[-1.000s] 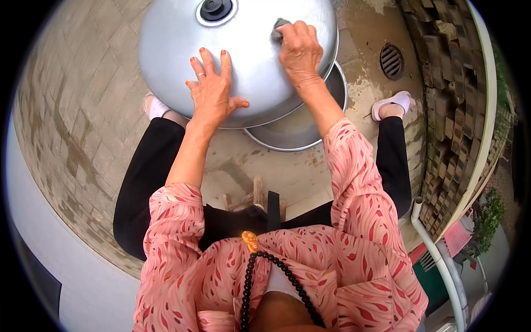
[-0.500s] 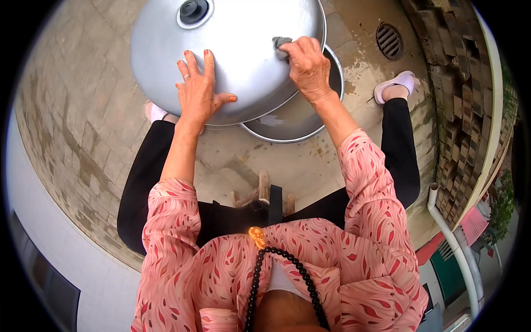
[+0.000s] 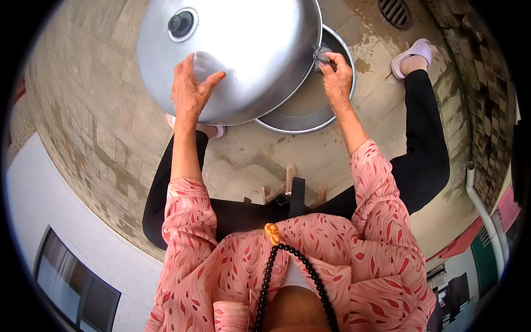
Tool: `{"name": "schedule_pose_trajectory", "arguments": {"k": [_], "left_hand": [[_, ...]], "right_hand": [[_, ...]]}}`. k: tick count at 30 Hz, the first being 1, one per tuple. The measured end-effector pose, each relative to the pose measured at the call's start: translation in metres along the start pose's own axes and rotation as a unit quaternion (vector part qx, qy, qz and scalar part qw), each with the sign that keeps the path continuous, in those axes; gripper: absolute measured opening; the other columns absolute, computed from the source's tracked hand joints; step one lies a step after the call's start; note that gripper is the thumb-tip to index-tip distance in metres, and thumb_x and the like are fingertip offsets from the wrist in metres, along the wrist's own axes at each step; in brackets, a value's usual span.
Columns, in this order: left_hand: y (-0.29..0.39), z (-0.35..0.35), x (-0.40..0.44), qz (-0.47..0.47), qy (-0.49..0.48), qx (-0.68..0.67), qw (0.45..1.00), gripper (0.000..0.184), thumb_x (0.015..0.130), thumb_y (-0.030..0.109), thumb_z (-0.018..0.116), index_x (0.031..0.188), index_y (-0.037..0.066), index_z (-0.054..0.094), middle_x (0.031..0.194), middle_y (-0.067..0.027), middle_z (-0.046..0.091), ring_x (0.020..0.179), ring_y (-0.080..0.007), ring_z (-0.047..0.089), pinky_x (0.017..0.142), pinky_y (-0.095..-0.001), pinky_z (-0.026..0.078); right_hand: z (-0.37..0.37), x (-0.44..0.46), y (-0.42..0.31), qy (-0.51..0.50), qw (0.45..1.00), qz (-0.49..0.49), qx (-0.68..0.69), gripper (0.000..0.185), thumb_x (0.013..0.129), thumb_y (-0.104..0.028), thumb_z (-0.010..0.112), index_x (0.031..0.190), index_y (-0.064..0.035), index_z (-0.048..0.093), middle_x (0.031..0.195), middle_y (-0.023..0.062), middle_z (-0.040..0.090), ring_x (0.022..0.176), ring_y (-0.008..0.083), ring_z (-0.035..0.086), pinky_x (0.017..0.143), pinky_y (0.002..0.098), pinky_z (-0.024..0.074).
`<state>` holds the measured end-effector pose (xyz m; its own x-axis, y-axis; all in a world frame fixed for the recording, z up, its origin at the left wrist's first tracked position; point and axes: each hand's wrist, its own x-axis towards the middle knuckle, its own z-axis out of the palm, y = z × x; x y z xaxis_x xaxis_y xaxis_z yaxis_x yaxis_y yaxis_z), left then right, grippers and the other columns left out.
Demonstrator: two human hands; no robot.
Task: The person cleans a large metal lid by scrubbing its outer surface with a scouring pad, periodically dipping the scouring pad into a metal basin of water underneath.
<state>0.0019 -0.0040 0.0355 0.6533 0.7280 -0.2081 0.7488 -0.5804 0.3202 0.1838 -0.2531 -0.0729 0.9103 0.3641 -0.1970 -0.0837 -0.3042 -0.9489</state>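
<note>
A big silver domed pot lid [image 3: 260,50] with a black knob [image 3: 181,23] leans over a metal basin [image 3: 301,123] that holds cloudy water. My left hand [image 3: 188,91] is at the near left part of the lid, its thumb spread away from the fingers, with nothing seen in it. Pinched in my right hand [image 3: 337,80] is a crumpled dark grey scouring pad [image 3: 319,56], at the lid's right edge and above the basin. The lid covers much of the basin.
My feet in pale slippers [image 3: 414,58] stand on either side of the basin. A drain grate [image 3: 395,12] lies at the far right, near stacked bricks [image 3: 487,88]. Part of a wooden stool [image 3: 290,177] shows between my legs. Wet patches mark the paved floor.
My right hand has moved with the scouring pad from the lid's top to its right edge. My left hand's fingers are less spread. The view has shifted, and the lid appears turned slightly.
</note>
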Motion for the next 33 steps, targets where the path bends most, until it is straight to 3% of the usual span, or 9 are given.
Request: {"name": "schedule_pose_trajectory", "arguments": {"k": [3, 8, 12, 13, 17, 26, 29, 32, 33], "left_hand": [[-0.012, -0.001, 0.044, -0.032, 0.085, -0.108, 0.990, 0.093, 0.069, 0.056, 0.079, 0.134, -0.003, 0.046, 0.123, -0.0240, 0.056, 0.098, -0.0309, 0.065, 0.086, -0.0392, 0.050], [-0.015, -0.002, 0.118, 0.014, 0.107, -0.108, 0.988, 0.074, 0.072, 0.042, 0.081, 0.123, -0.005, 0.056, 0.102, -0.0237, 0.066, 0.090, -0.0299, 0.067, 0.082, -0.0398, 0.052], [-0.007, 0.000, 0.143, -0.122, 0.087, -0.201, 0.968, 0.059, 0.071, 0.031, 0.083, 0.114, -0.002, 0.061, 0.094, -0.0179, 0.068, 0.077, -0.0238, 0.069, 0.066, -0.0318, 0.056], [-0.004, 0.001, 0.146, -0.129, 0.103, -0.165, 0.972, 0.051, 0.069, 0.026, 0.083, 0.108, 0.000, 0.064, 0.092, -0.0167, 0.068, 0.069, -0.0199, 0.068, 0.054, -0.0276, 0.056], [-0.026, 0.002, 0.161, -0.153, 0.069, -0.205, 0.964, 0.050, 0.068, 0.022, 0.084, 0.104, -0.005, 0.062, 0.094, -0.0194, 0.066, 0.067, -0.0204, 0.065, 0.048, -0.0296, 0.056], [-0.026, -0.004, 0.150, -0.066, 0.056, -0.248, 0.965, 0.044, 0.070, 0.020, 0.081, 0.101, -0.004, 0.063, 0.086, -0.0114, 0.064, 0.065, -0.0157, 0.061, 0.049, -0.0265, 0.051], [-0.017, -0.003, 0.153, -0.015, 0.042, -0.251, 0.967, 0.042, 0.072, 0.021, 0.081, 0.104, -0.001, 0.065, 0.086, -0.0083, 0.065, 0.070, -0.0147, 0.061, 0.053, -0.0258, 0.052], [-0.008, -0.001, 0.160, 0.043, 0.047, -0.220, 0.974, 0.041, 0.075, 0.022, 0.080, 0.106, -0.001, 0.064, 0.083, -0.0082, 0.065, 0.068, -0.0154, 0.062, 0.056, -0.0265, 0.053], [-0.008, -0.008, 0.163, 0.061, -0.006, -0.150, 0.987, 0.057, 0.074, 0.027, 0.082, 0.120, 0.002, 0.058, 0.105, -0.0181, 0.064, 0.087, -0.0252, 0.064, 0.073, -0.0364, 0.055]], "right_hand": [[-0.006, 0.031, 0.003, 0.009, 0.957, 0.252, 0.143, 0.022, 0.087, -0.003, 0.064, 0.108, -0.0070, 0.062, 0.097, 0.0010, 0.062, 0.088, 0.0126, 0.061, 0.069, 0.0305, 0.0548], [-0.006, 0.052, 0.015, -0.062, 0.902, 0.334, 0.266, 0.020, 0.090, -0.005, 0.061, 0.109, -0.0100, 0.058, 0.098, 0.0008, 0.063, 0.088, 0.0128, 0.060, 0.072, 0.0318, 0.0554], [-0.007, 0.034, 0.018, -0.072, 0.880, 0.352, 0.311, 0.021, 0.090, -0.005, 0.062, 0.109, -0.0113, 0.058, 0.097, -0.0006, 0.065, 0.088, 0.0113, 0.061, 0.072, 0.0311, 0.0538], [-0.004, 0.029, 0.017, -0.071, 0.885, 0.342, 0.310, 0.022, 0.089, -0.005, 0.063, 0.109, -0.0115, 0.057, 0.095, -0.0015, 0.065, 0.087, 0.0106, 0.061, 0.072, 0.0300, 0.0524], [0.008, 0.019, 0.014, -0.033, 0.912, 0.305, 0.273, 0.029, 0.078, 0.002, 0.069, 0.102, -0.0067, 0.056, 0.091, 0.0028, 0.064, 0.074, 0.0116, 0.061, 0.065, 0.0264, 0.0501], [0.033, -0.043, 0.030, 0.016, 0.923, 0.232, 0.307, 0.028, 0.077, 0.010, 0.066, 0.097, -0.0044, 0.053, 0.092, 0.0036, 0.059, 0.082, 0.0113, 0.057, 0.074, 0.0265, 0.0489], [0.036, -0.075, 0.031, -0.016, 0.935, 0.250, 0.250, 0.031, 0.073, 0.011, 0.066, 0.096, -0.0024, 0.052, 0.092, 0.0030, 0.057, 0.087, 0.0121, 0.055, 0.080, 0.0249, 0.0471], [0.041, -0.089, 0.044, -0.026, 0.964, 0.177, 0.198, 0.029, 0.068, 0.008, 0.070, 0.090, -0.0036, 0.054, 0.086, 0.0025, 0.057, 0.084, 0.0137, 0.054, 0.079, 0.0286, 0.0455], [0.038, -0.085, 0.046, -0.017, 0.968, 0.177, 0.179, 0.028, 0.069, 0.007, 0.070, 0.090, -0.0041, 0.055, 0.088, 0.0033, 0.057, 0.085, 0.0143, 0.055, 0.079, 0.0287, 0.0456]]}}
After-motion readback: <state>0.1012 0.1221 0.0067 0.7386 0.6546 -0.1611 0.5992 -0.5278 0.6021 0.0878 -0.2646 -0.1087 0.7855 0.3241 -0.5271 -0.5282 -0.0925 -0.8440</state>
